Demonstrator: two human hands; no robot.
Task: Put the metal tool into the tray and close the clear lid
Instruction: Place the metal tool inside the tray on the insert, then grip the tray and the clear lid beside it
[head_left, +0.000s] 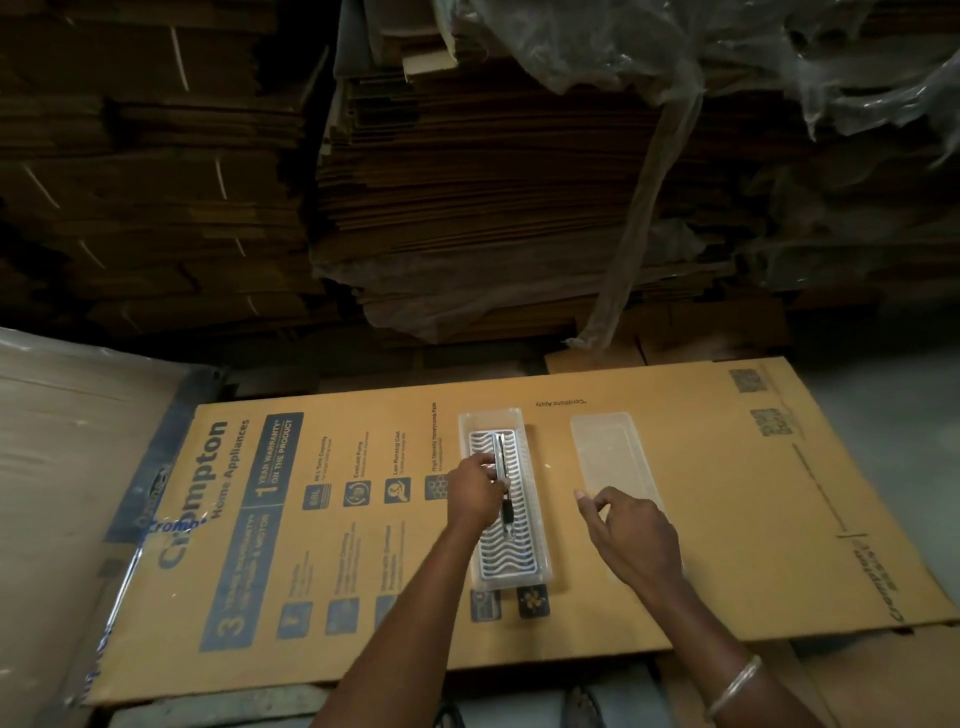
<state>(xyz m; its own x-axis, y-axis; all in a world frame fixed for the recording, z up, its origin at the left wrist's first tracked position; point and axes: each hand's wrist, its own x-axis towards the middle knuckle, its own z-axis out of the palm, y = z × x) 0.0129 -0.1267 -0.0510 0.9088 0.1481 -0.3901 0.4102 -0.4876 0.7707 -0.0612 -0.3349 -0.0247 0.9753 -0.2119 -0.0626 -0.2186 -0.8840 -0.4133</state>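
A long clear tray (540, 519) with a white wavy grid insert lies lengthwise on a flattened printed carton. The metal tool (502, 470), silver with a dark handle end, rests along the insert. My left hand (475, 493) grips the tool at its middle, fingers pinched around it. The clear lid (610, 452) lies flat to the right of the tray, apart from it. Over the lid's near end hovers my right hand (631, 538), fingers spread and holding nothing; whether it touches the lid I cannot tell.
The flattened carton (753, 519) with blue print serves as the work surface. Tall stacks of folded cardboard (467, 182) rise behind it, partly under plastic sheeting (675, 62). A plastic-wrapped board (62, 467) stands at the left.
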